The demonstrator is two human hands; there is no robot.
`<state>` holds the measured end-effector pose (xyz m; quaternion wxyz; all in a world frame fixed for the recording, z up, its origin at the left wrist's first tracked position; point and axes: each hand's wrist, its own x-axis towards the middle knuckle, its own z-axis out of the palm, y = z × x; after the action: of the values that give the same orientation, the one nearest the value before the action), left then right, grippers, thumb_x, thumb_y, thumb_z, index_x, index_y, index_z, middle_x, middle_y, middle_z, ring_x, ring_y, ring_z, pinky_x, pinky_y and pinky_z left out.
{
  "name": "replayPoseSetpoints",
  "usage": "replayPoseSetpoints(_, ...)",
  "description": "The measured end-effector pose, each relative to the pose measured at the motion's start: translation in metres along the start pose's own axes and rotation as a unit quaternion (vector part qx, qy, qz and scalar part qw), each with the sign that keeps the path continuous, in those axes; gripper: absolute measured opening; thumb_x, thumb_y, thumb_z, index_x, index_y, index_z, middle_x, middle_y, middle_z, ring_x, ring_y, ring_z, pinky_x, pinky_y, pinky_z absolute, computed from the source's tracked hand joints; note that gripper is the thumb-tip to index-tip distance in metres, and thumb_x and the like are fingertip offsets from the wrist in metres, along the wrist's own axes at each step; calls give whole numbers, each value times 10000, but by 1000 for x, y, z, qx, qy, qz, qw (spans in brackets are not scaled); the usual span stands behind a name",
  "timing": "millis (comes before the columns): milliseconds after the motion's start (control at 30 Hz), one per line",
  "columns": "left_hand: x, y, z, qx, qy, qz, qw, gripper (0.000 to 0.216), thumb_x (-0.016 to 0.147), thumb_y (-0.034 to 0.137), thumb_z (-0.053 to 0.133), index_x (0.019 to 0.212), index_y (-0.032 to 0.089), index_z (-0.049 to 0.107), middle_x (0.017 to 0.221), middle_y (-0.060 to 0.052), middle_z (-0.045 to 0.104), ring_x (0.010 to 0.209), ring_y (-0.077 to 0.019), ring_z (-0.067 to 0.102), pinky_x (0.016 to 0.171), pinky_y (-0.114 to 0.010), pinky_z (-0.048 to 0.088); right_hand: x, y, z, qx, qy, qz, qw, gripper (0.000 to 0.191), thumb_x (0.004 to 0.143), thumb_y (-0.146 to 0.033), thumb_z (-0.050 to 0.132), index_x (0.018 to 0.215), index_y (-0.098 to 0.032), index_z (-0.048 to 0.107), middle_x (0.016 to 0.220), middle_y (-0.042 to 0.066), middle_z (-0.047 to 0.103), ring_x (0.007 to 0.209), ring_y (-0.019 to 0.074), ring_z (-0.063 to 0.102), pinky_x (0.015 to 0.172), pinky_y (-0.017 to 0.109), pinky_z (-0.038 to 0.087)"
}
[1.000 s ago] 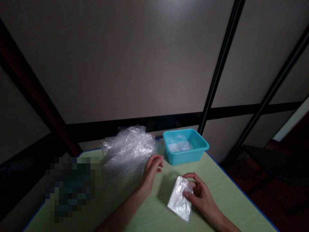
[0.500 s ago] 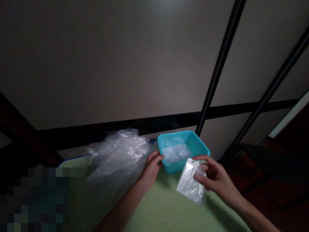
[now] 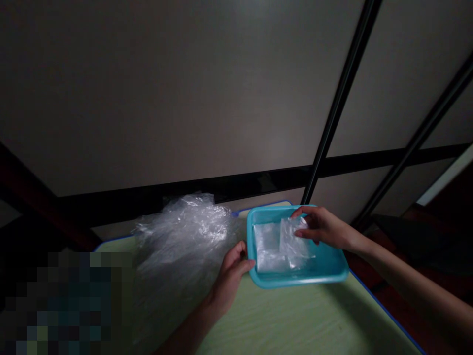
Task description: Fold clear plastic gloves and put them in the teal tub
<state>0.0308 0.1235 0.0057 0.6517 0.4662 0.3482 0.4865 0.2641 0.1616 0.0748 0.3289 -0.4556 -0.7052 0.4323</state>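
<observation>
A turquoise plastic tub (image 3: 325, 276) sits on the green table (image 3: 295, 320) near its far edge. My right hand (image 3: 321, 227) reaches over the tub from the right, its fingers pinched on a folded clear plastic bag (image 3: 293, 241) that is down inside the tub. Another folded clear bag (image 3: 268, 244) lies flat in the tub beside it. My left hand (image 3: 232, 268) rests against the tub's left rim, its fingers curled on the edge.
A large crumpled heap of clear plastic bags (image 3: 181, 241) lies on the table left of the tub. A blurred dark patch (image 3: 66, 301) covers the near left. A dark rail and grey wall panels stand right behind the table.
My right hand lifted the folded bag off the table and carried it forward into the tub. My left hand moved to the tub's left rim. The view shifted closer to the tub.
</observation>
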Motion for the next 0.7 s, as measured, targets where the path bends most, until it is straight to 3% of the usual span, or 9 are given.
replayPoseSetpoints(267, -1, -3, -2, 23, -13, 7, 1000, 117, 630, 241, 562, 699, 171, 500, 667, 18, 526, 656, -140, 481, 623, -230, 362, 15, 10, 27, -26, -85, 77, 993, 210, 658, -191, 641, 821, -153, 515, 601, -59, 504, 383, 53, 489, 368, 172, 384)
replayPoseSetpoints(433, -2, -2, -1, 33, -33, 15, 999, 112, 657, 232, 548, 740, 166, 514, 693, 10, 524, 710, -156, 492, 654, -236, 370, 22, 11, 42, -87, -119, 84, 986, 167, 693, -131, 581, 835, -152, 497, 614, -49, 505, 413, 76, 533, 385, 174, 386)
replayPoseSetpoints(567, -3, -1, -1, 37, -43, 20, 998, 104, 671, 233, 540, 747, 164, 520, 705, 7, 527, 705, -154, 488, 649, -233, 373, 23, 13, 49, -143, -94, 65, 983, 221, 660, -84, 583, 857, -144, 501, 755, 3, 522, 437, 81, 522, 418, 214, 402)
replayPoseSetpoints(700, -4, 0, -1, 51, -46, 25, 997, 110, 671, 245, 552, 739, 165, 518, 719, 1, 534, 707, -155, 490, 650, -230, 378, 16, 9, 46, -205, -52, 10, 977, 349, 601, -58, 632, 909, -161, 505, 847, 31, 524, 647, 138, 525, 607, 283, 419)
